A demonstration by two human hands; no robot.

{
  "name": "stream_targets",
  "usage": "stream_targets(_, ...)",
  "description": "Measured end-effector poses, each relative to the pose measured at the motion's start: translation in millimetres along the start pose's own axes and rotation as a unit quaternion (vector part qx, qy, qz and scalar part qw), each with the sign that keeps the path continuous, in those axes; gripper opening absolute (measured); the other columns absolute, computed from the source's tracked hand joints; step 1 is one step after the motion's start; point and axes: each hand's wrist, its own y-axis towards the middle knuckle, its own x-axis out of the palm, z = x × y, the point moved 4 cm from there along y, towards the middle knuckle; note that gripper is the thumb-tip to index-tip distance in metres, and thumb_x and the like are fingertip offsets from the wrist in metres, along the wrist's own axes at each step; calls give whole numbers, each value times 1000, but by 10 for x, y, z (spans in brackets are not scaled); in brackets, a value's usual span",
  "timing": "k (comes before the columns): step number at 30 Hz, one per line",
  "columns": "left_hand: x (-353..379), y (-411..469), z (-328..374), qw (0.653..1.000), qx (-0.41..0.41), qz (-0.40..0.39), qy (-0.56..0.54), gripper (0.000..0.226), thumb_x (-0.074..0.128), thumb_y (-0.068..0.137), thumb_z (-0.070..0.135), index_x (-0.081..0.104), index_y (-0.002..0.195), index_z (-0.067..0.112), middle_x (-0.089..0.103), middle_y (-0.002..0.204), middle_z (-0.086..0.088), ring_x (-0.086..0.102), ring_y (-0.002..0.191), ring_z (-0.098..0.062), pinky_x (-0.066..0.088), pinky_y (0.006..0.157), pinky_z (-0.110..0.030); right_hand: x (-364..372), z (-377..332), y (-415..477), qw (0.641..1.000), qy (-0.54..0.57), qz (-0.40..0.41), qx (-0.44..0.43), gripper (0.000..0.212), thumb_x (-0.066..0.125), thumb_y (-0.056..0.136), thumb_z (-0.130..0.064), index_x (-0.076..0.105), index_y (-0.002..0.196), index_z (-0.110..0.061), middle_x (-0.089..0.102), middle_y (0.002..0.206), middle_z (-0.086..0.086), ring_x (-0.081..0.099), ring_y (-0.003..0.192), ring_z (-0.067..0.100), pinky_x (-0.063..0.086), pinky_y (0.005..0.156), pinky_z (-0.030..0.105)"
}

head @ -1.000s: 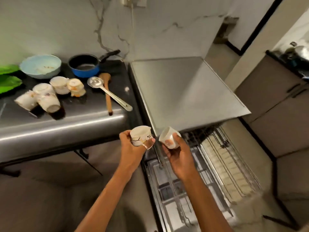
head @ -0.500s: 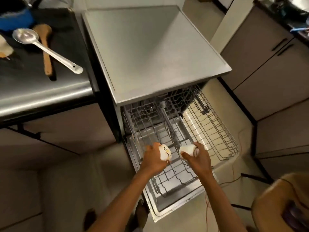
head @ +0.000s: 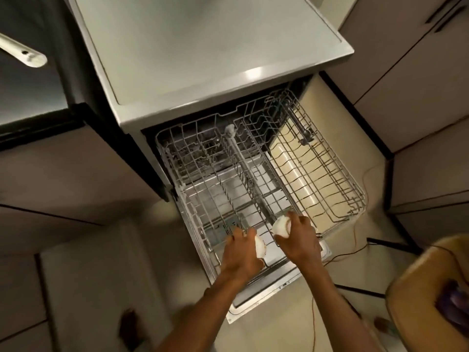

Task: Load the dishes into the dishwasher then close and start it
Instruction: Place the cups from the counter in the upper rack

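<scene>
The dishwasher [head: 203, 59] stands open with its door down and a wire rack [head: 330, 174] pulled out over the door. My left hand [head: 241, 252] grips a small white cup with brown markings [head: 260, 247], held low at the rack's front edge. My right hand [head: 298, 240] grips a second white cup [head: 280, 226] just to the right, also down at the front of the rack. Both cups are tipped over in my fingers. The rack holds no dishes that I can see.
A dark counter [head: 30, 92] sits at the left with a metal spoon handle [head: 22, 53] on it. Cabinet fronts [head: 418, 85] close in on the right. Thin cables [head: 355, 247] trail on the tiled floor beside the door. A tan object [head: 431, 288] fills the lower right.
Both hands have carried the cups from counter height down into the front of the pulled-out rack. The view has tilted downward, so the counter dishes have left the frame.
</scene>
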Motion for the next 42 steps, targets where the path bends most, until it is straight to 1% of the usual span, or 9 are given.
stream_targets(4,158,116,35,998,12,16,58,77,83,78,29,41,143,28,40,143,-9,43,128,-31,48,100,-38,185,30,99,999,-28,-17,-18,75,81,79,-33,43,144,-24,50,136,11,53,121,31,51,91,40)
stream_targets(10,275,297,-32,992,14,21,122,71,80,84,21,42,145,22,36,146,-12,42,130,-33,47,103,-40,481,88,236,998,-46,-48,-15,79,81,79,-36,39,146,-27,48,136,9,51,121,30,52,90,40)
stream_targets(16,336,419,-44,993,28,31,111,69,73,90,39,38,145,20,34,145,-12,40,130,-31,48,103,-38,623,91,261,998,-48,-35,-4,77,78,83,-37,35,147,-26,41,139,7,46,125,26,53,91,39)
stream_targets(19,355,444,-43,993,29,32,112,71,72,89,43,36,146,22,35,144,-12,38,131,-31,48,103,-39,642,83,266,999,-41,-34,-1,76,75,85,-39,35,147,-26,40,140,8,45,128,27,54,91,41)
stream_targets(27,308,384,-118,988,28,13,149,89,74,83,55,23,152,31,31,152,-13,37,136,-34,41,106,-50,626,20,202,998,-38,-42,-11,75,68,91,-41,27,153,-30,35,151,10,42,136,32,54,97,46)
stream_targets(30,133,303,-114,988,23,19,150,86,73,83,54,26,152,31,32,151,-12,36,136,-34,39,108,-50,507,-94,167,999,-23,-27,-21,68,63,94,-42,28,151,-33,35,153,12,44,136,34,54,98,48)
stream_targets(36,-674,-30,-46,995,17,82,46,65,66,92,40,33,146,27,44,143,-5,44,132,-29,48,101,-44,12,-625,-22,998,34,14,-42,54,57,98,-40,46,143,-11,46,138,16,52,123,34,50,95,42)
stream_targets(38,-1062,-196,-55,994,7,108,22,61,62,94,39,34,147,26,44,142,-4,44,132,-27,49,98,-44,-179,-908,-135,996,64,21,-57,52,55,99,-39,48,142,-10,47,137,16,53,121,33,49,93,42)
stream_targets(42,-1790,-567,-109,987,-8,160,12,59,55,99,43,32,150,24,42,147,-4,40,137,-26,48,98,-45,-556,-1546,-372,989,102,30,-99,49,53,100,-41,51,140,-13,50,134,13,56,117,30,51,93,41)
